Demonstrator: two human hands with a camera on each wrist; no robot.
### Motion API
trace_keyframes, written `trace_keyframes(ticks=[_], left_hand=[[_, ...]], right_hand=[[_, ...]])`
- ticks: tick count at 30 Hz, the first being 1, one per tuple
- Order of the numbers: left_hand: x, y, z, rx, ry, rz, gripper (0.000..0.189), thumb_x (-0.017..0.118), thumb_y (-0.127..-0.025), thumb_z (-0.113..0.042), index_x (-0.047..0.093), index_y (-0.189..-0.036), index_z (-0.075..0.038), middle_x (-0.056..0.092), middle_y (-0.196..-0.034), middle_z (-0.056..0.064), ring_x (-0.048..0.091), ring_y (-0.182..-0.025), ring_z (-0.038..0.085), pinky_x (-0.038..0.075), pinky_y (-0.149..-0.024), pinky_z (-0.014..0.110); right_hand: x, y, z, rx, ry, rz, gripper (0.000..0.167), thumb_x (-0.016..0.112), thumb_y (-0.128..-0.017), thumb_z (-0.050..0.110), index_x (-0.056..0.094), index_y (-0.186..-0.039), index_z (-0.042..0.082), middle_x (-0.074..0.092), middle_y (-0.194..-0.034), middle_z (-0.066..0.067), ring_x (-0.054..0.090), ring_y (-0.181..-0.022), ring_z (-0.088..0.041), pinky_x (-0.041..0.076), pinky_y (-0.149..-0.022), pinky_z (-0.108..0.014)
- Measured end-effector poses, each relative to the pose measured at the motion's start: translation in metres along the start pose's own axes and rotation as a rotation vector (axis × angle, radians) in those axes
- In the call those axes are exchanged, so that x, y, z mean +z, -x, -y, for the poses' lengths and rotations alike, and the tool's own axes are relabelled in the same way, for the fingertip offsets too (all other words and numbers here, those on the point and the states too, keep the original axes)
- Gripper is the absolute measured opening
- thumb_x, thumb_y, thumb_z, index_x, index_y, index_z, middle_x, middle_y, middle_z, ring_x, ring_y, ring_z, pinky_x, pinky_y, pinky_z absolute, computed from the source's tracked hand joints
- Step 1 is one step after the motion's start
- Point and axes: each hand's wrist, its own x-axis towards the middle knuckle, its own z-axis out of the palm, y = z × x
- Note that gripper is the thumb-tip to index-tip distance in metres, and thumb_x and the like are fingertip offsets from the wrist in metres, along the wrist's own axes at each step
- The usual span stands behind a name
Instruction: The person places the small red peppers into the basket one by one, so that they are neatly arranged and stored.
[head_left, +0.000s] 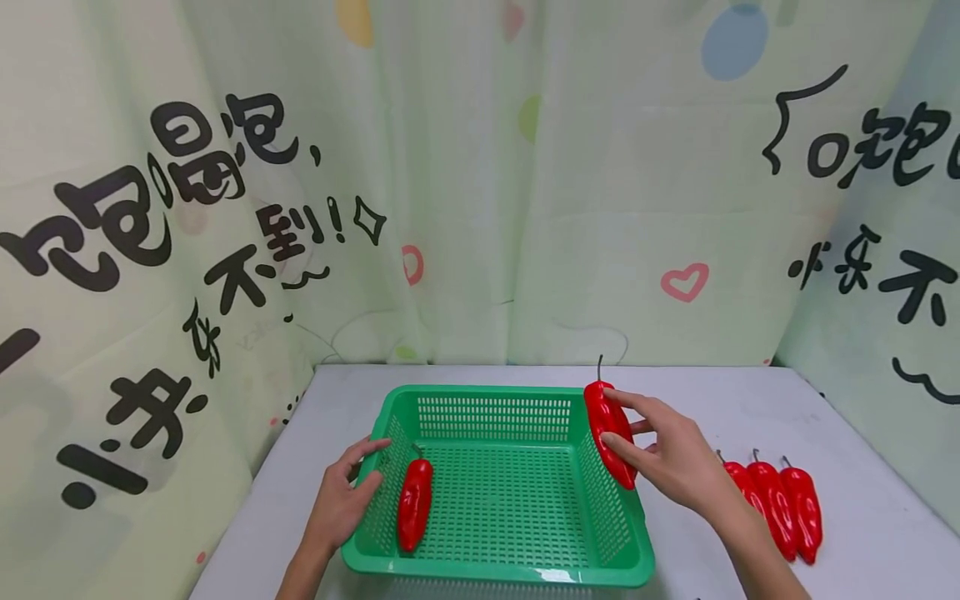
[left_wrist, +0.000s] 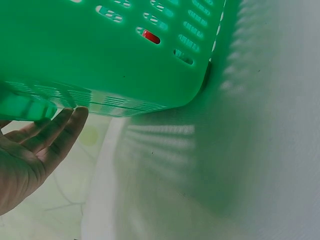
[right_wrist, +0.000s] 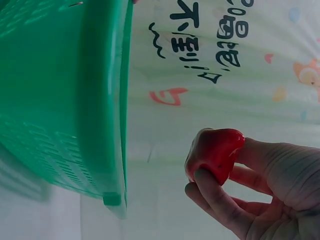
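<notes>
A green plastic basket [head_left: 510, 571] with slotted walls stands on the table. Its left rim is held by my left hand [head_left: 339, 504], with the thumb and index finger over the edge; in the left wrist view, other fingers [left_wrist: 62, 132] lie along the rim's outside. Inside the basket, toward the left, lies one red pepper [head_left: 415, 505], stem pointing away. Over the basket's right rim, my right hand [head_left: 671, 454] pinches another red pepper [head_left: 606, 429] between thumb and fingers, its stem up. The right wrist view shows this held pepper [right_wrist: 215, 152] end-on, beside the basket wall.
On the table's right side, three red peppers [head_left: 802, 508] lie side by side, partly behind my right forearm. The white table [head_left: 757, 400] is bordered by a printed curtain [head_left: 465, 208] at the back and both sides.
</notes>
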Motion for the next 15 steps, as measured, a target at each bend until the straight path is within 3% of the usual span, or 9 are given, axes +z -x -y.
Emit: trace_keyframes(ticks=[15], left_hand=[[0.000,0.001,0.000,0.009,0.009,-0.001,0.041,0.058,-0.094,-0.002,0.066,-0.134,-0.009,0.047,-0.154,0.023,0.042,-0.143,0.045,0.043,-0.108,0.062]], right_hand=[[0.017,-0.008,0.013,-0.057,-0.064,0.034,0.066,0.083,-0.084,0.021,0.056,-0.144,0.009,0.064,-0.129,-0.019,0.068,-0.099,-0.029,0.060,-0.060,-0.027]])
